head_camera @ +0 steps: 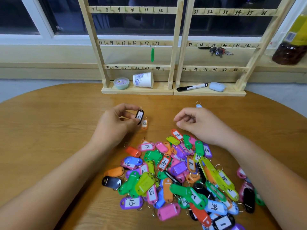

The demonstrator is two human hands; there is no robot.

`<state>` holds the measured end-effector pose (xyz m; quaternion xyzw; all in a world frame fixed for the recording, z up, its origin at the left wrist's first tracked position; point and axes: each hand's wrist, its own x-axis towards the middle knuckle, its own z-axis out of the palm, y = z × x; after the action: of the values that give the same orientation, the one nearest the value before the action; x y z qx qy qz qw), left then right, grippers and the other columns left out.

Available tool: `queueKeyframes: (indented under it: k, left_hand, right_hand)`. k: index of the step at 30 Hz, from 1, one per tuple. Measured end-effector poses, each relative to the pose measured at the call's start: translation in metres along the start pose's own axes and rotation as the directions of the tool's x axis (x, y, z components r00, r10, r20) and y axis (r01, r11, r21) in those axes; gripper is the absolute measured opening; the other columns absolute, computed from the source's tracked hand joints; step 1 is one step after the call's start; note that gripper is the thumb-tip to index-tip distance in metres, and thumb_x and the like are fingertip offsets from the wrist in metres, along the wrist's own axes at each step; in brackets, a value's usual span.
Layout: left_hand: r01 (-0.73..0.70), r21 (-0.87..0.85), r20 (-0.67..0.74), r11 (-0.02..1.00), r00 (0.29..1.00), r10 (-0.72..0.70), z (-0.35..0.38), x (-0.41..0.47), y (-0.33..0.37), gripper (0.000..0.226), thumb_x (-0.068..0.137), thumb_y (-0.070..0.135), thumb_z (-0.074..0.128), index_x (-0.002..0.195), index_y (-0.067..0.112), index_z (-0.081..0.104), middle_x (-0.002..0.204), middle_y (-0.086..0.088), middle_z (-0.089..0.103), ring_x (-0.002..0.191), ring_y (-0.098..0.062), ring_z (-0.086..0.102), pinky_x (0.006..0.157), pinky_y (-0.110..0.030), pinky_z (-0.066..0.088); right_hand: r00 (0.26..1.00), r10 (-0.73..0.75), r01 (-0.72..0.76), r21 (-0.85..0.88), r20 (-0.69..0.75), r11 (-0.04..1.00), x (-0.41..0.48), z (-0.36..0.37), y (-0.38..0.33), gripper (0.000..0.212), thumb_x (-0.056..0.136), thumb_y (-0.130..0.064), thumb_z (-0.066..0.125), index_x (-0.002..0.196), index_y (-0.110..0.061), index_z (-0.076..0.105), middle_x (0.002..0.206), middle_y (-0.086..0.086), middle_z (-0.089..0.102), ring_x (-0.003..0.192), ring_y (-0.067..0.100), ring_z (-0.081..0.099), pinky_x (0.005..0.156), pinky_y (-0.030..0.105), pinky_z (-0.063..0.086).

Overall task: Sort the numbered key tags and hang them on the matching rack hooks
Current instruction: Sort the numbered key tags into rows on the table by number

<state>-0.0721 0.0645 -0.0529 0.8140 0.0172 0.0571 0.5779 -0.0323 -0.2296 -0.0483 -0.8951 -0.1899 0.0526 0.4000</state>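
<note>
The left hand (116,123) pinches the black 31 tag (139,116) upright below the wooden rack (180,47), whose 31 hook (204,11) sits top-right, nearer the loosely curled, empty right hand (199,125)

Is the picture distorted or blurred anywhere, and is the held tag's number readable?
Head view: the wide angle curves the table edge and splays the rack; the black tag pinched by the left hand reads 31; the bottle at right is blurred.

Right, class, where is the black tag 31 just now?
Head view, left of centre: the left hand pinches the black tag 31, right beside the orange tag 12, between the pile and the rack.
</note>
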Motion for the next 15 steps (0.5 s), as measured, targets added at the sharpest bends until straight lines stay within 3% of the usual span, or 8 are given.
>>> queueKeyframes:
  k: [3,6,10,15]
  left_hand:
    - [0.005,0.184,-0.007,0.983,1.000,-0.004,-0.014,-0.005,-0.009,0.031,0.097,0.019,0.074,0.117,0.043,0.073,0.086,0.008,0.078,0.077,-0.011,0.075,0.080,-0.040,0.059]
    - [-0.001,0.398,-0.022,0.917,1.000,0.011,-0.029,-0.014,-0.014,0.025,0.098,0.026,0.071,0.116,0.045,0.071,0.079,0.010,0.074,0.069,0.000,0.066,0.063,-0.028,0.044]
    - [-0.052,0.574,0.061,0.817,0.998,0.021,-0.043,-0.026,-0.016,0.017,0.094,0.032,0.074,0.108,0.042,0.073,0.076,0.012,0.072,0.075,0.005,0.064,0.061,-0.021,0.042]
    - [-0.156,0.659,0.096,0.736,0.988,0.124,-0.041,-0.034,-0.014,0.032,0.087,0.035,0.082,0.116,0.041,0.070,0.086,0.014,0.066,0.079,0.004,0.062,0.065,-0.011,0.039]
  right_hand:
    - [0.999,0.001,0.004,-0.133,0.038,0.991,-0.011,-0.004,-0.001,0.016,0.099,-0.021,0.072,0.106,-0.036,0.076,0.096,-0.011,0.071,0.085,0.004,0.064,0.078,0.024,0.054]
    - [0.998,-0.019,0.033,-0.229,0.061,0.973,-0.020,-0.005,0.002,0.023,0.098,-0.018,0.073,0.111,-0.036,0.076,0.104,-0.014,0.067,0.091,0.002,0.064,0.081,0.024,0.050]
    - [1.000,-0.012,0.017,-0.276,0.019,0.961,-0.033,0.000,0.006,0.021,0.101,-0.021,0.069,0.113,-0.038,0.073,0.107,-0.017,0.061,0.096,-0.001,0.060,0.078,0.019,0.042]
    - [1.000,-0.005,0.013,-0.288,0.029,0.957,-0.043,-0.002,0.006,0.019,0.103,-0.027,0.066,0.117,-0.039,0.073,0.107,-0.016,0.059,0.096,-0.001,0.058,0.075,0.013,0.037]
